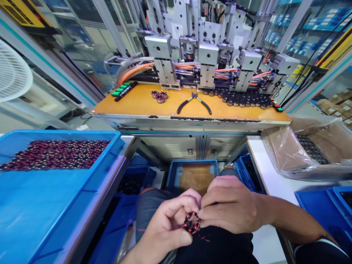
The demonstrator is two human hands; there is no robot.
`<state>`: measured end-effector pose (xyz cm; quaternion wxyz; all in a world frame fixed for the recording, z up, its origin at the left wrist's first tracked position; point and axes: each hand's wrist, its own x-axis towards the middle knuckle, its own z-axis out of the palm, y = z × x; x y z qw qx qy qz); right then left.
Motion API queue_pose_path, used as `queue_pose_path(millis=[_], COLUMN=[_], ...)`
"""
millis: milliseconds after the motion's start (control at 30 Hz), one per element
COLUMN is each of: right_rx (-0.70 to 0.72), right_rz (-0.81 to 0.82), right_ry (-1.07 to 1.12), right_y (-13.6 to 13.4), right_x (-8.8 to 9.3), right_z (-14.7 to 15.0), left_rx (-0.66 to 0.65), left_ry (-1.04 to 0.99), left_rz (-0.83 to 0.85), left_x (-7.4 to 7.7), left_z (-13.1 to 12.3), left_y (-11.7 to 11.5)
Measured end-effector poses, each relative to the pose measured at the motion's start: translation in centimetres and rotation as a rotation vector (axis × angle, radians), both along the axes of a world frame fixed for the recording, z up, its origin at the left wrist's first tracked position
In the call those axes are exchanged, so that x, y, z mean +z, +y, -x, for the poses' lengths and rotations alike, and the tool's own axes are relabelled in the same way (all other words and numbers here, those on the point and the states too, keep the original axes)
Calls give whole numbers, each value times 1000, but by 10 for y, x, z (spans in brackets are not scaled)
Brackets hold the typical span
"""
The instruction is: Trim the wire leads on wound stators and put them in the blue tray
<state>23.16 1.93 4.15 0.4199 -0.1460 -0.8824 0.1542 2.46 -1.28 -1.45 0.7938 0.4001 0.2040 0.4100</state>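
My left hand (176, 220) grips a small ring-shaped motor stator (188, 228) with red wire windings around a dark core, held above my lap. Thumb and fingers press on its left side. My right hand (231, 203) is closed, its fingertips pinched together against the stator's right edge; whatever lies between them is hidden. Thin loose red wire ends (204, 239) hang below the ring. Ahead, on the orange worktop, lie pliers (194, 96) with their handles spread and three similar stators (160, 98).
A blue tray (68, 190) of many wound stators stands at left. Dark cylindrical parts (244, 98) line the worktop (132, 106) beneath a metal machine (207, 55). At right is a plastic-lined carton (286, 146) of dark parts; a blue bin (171, 174) sits low between my knees.
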Motion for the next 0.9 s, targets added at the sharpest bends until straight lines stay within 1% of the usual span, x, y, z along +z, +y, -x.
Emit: queue_pose_path(millis=[67, 167, 233, 300, 433, 533, 600, 667, 733, 800, 900], right_rx=[-10, -42, -72, -100, -173, -217, -237, -251, -267, -282, -306], right_rz=[13, 64, 114, 173, 311, 318, 276, 238, 217, 206, 195], right_ry=[12, 23, 49, 79, 124, 148, 149, 135, 118, 113, 129], right_y=[-1, -3, -5, -9, -16, -17, -16, -15, -14, -15, -17], right_x=[-1, -4, -6, -8, -13, -18, -20, -21, -21, -21, -21], right_z=[1, 3, 4, 7, 14, 17, 17, 17, 17, 17, 19], left_rx=[22, 69, 121, 189, 301, 382, 364, 260, 181, 194, 277], left_ry=[10, 71, 129, 188, 245, 290, 334, 354, 367, 388, 377], left_rz=[-14, -37, -67, -131, -275, -287, -231, -170, -149, -147, -150], left_x=[2, 8, 12, 14, 11, 8, 7, 5, 2, -1, -3], left_z=[-1, -1, -1, -1, -1, 0, 2, 6, 9, 11, 9], left_y=[1, 2, 2, 2, 0, 1, 3, 3, 2, -2, -8])
